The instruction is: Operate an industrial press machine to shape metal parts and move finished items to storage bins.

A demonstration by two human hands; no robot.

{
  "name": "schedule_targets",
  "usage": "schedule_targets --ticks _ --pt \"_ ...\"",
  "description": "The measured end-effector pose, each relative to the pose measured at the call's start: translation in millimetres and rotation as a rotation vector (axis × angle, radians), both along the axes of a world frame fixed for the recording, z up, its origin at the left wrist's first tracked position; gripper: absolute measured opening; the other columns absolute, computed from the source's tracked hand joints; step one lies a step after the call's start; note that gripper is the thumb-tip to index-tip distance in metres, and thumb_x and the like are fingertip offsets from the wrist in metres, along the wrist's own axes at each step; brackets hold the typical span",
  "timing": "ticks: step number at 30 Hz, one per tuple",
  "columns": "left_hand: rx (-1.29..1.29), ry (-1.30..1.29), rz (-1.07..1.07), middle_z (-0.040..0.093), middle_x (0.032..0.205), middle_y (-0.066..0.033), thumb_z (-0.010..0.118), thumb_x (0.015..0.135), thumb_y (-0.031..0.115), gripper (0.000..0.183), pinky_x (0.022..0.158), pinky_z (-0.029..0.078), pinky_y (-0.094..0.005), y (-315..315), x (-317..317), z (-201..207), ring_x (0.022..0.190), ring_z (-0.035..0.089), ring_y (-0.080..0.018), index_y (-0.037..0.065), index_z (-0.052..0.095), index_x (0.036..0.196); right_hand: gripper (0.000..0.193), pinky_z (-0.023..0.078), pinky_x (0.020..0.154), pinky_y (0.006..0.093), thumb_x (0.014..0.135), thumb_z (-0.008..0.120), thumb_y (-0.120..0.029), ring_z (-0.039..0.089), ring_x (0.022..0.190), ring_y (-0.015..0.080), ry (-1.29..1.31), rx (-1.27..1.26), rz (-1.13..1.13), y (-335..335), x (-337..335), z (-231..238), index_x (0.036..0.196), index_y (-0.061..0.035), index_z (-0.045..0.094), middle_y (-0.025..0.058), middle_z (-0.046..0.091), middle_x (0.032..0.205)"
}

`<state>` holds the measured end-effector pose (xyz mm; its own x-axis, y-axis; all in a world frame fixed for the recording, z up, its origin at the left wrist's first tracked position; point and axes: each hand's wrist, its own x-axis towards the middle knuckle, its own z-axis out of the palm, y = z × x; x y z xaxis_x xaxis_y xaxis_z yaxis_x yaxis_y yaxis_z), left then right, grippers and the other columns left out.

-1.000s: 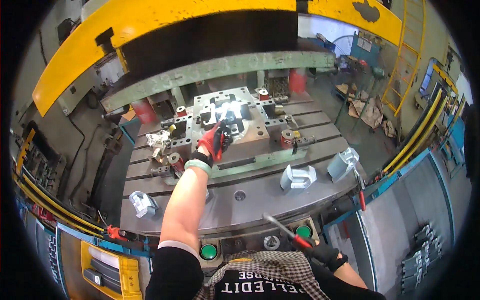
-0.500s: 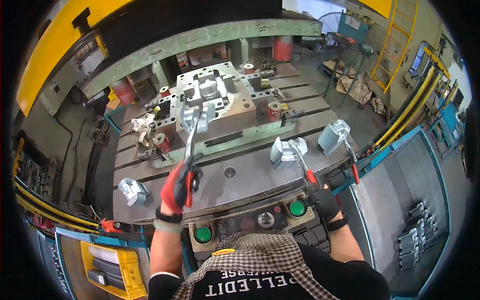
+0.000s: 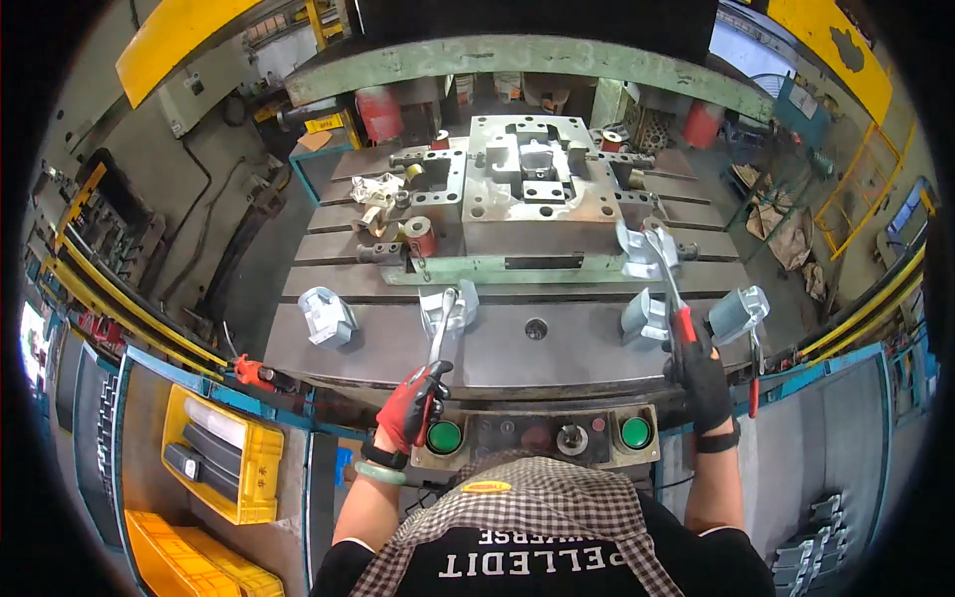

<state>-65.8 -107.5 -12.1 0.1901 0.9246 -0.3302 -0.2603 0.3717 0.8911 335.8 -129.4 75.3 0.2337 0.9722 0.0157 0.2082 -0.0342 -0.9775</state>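
My left hand, in a red and black glove, is closed round locking pliers. Their jaws meet a silvery metal part at the table's front left; whether it touches the table I cannot tell. Black-gloved, my right hand grips red-handled locking pliers. These hold another silvery part near the front right corner of the steel die block. A similar part stands at far left, another below the right-hand one. At far right, a part has red-handled pliers beside it.
The green press beam spans above the die. Red cylinders and clamps flank it on the slotted table. A control box with green buttons sits before me. Yellow crates lie left; metal parts lie right.
My left hand has brought its part from the die's front back to the front left of the table. My right hand has lifted a part forward toward the die. The view has turned left.
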Motion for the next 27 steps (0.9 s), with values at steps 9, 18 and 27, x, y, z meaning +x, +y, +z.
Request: schedule_targets --ticks 9,18,27 --pt "0.013 0.197 0.016 0.051 0.068 0.0033 0.055 0.09 0.029 0.027 0.046 0.034 -0.0209 4 -1 -20 0.052 0.044 -0.0062 0.01 0.059 0.11 0.038 0.04 0.05 0.0223 0.092 0.05 -0.036 0.046 0.054 0.0057 0.152 0.076 0.233 124 -59 34 0.121 -0.0118 0.052 -0.0044 0.048 0.07" --pt "0.084 0.232 -0.038 0.055 0.074 0.0016 0.047 0.093 0.026 0.034 0.049 0.036 -0.0186 -30 -8 -3 0.055 0.046 -0.0052 0.007 0.054 0.12 0.032 0.039 0.04 0.0269 0.087 0.055 -0.036 0.045 0.044 0.0103 -0.049 0.073 0.18 250 -98 21 0.104 -0.0088 0.054 0.0002 0.048 0.062" --pt "-0.097 0.149 -0.086 0.056 0.077 -0.0011 0.053 0.09 0.032 0.037 0.052 0.041 -0.0222 -44 -18 -52 0.061 0.05 -0.008 0.007 0.054 0.118 0.035 0.041 0.04 0.0289 0.092 0.046 -0.041 0.048 0.045 0.0131 0.141 -0.043 0.314 261 -62 23 0.087 -0.0083 0.054 0.0019 0.051 0.067"
